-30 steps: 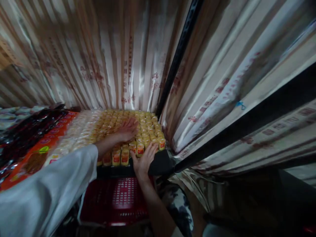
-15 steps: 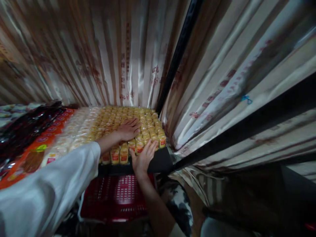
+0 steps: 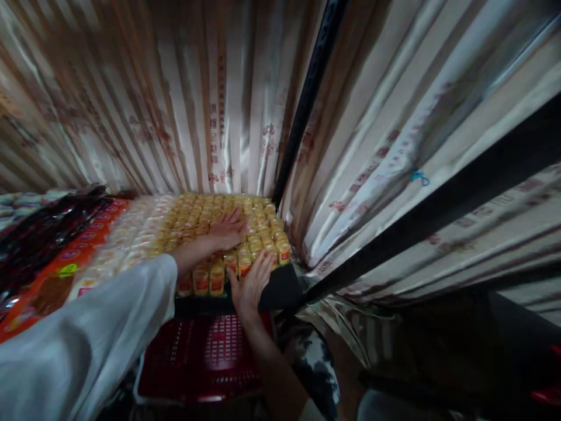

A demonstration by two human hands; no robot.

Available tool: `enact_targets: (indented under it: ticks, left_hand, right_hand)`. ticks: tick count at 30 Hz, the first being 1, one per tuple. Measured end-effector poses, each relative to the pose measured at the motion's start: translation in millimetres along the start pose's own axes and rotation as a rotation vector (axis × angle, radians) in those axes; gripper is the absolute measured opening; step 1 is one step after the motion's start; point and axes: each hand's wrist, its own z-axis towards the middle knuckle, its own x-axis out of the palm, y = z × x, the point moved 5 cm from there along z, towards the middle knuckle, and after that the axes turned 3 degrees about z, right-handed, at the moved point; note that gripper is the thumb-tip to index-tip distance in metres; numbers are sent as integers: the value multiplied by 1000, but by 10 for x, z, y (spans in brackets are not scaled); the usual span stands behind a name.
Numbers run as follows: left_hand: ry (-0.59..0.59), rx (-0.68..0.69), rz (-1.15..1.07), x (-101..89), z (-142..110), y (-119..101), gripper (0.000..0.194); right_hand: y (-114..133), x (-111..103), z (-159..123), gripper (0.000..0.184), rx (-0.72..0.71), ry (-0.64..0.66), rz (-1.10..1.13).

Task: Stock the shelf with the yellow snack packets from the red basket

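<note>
Rows of small yellow wrapped packs (image 3: 263, 228), red labels on their front faces, stand close together on a dark shelf (image 3: 283, 286). My left hand (image 3: 228, 230) lies flat on top of them with its fingers spread toward the right. At the front edge, my right hand (image 3: 254, 282) rests its outstretched fingers against the front row, thumb apart to the left. Neither hand has a pack in its grasp. Part of the rows is hidden beneath my left hand and forearm.
White wrapped packs (image 3: 135, 225), an orange printed package (image 3: 65, 278) and dark glossy packages (image 3: 44, 237) lie to the left. Below the shelf is a red plastic basket (image 3: 201, 356). Printed curtains (image 3: 184, 99) hang behind, with a black post (image 3: 302, 105) at the corner.
The view has shifted slightly, so the shelf and curtains sit a little differently. Both hands keep nearly the same places on the yellow packs, still spread.
</note>
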Motion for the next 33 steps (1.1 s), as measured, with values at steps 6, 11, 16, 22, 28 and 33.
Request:
enact_targets:
  ticks: [6, 11, 16, 22, 28, 33]
  left_hand:
    - [67, 16, 11, 103, 75, -116, 58]
    - [104, 65, 39, 151, 79, -85, 56]
    - [126, 82, 20, 145, 60, -57, 57]
    - [124, 73, 0, 151, 25, -77, 59]
    - [135, 50, 2, 159, -9, -102, 60]
    - [55, 7, 3, 112, 37, -119, 58]
  right_hand:
    - [8, -15, -3, 97, 4, -5, 9]
    - [12, -12, -13, 96, -17, -35, 34]
    - [3, -8, -21, 99, -37, -79, 53]
    - [6, -22, -29, 99, -51, -100, 60]
    - [12, -28, -26, 98, -57, -106, 67]
    - [5, -20, -28, 96, -63, -116, 70]
